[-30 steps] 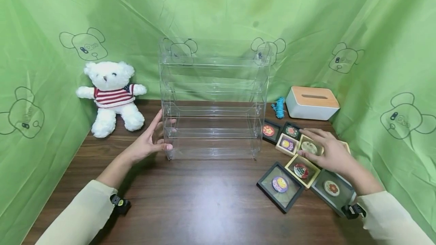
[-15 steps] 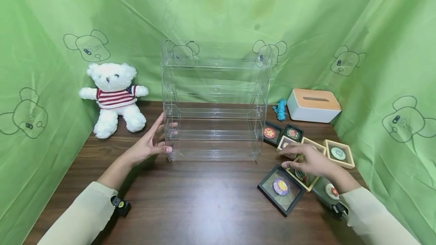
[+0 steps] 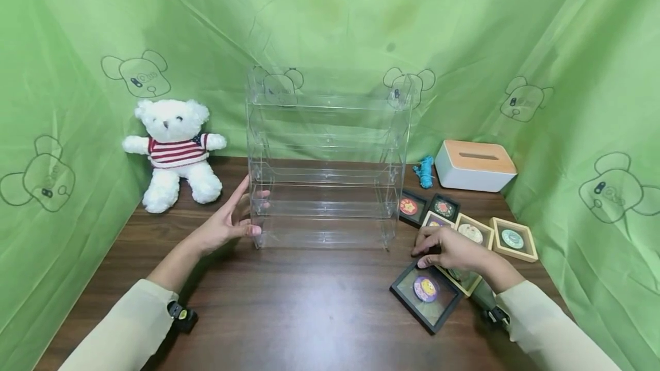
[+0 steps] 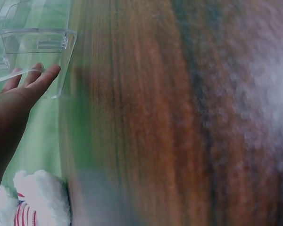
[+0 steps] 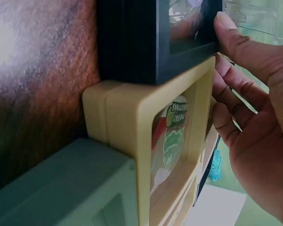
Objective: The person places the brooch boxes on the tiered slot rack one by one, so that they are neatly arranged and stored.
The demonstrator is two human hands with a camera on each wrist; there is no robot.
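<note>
A clear acrylic tiered display rack (image 3: 326, 209) stands upright on the table. My left hand (image 3: 222, 224) rests on its left side, fingers extended and spread, the thumb at the front edge; the left wrist view shows fingertips (image 4: 51, 75) against the clear plastic. On the right, my right hand (image 3: 451, 249) pinches the top corner of a black display frame (image 3: 412, 301) holding a purple-and-yellow round badge. In the right wrist view the thumb lies on that frame's corner, the other fingers curl behind. Directly beside it is a wooden frame (image 5: 115, 101) with a Christmas badge, partly hidden by my hand in the head view.
More framed badges lie behind my right hand, including a wooden frame (image 3: 521, 252) and a black frame (image 3: 455, 213). A tissue box (image 3: 474, 173) and blue cord (image 3: 425, 173) stand farther back. A white teddy bear (image 3: 177, 153) sits at left. Green cloth surrounds the table.
My right hand has moved left and toward me, from above the wooden frames to the black frame's corner. My left hand has stayed at the rack. The view has tilted slightly.
</note>
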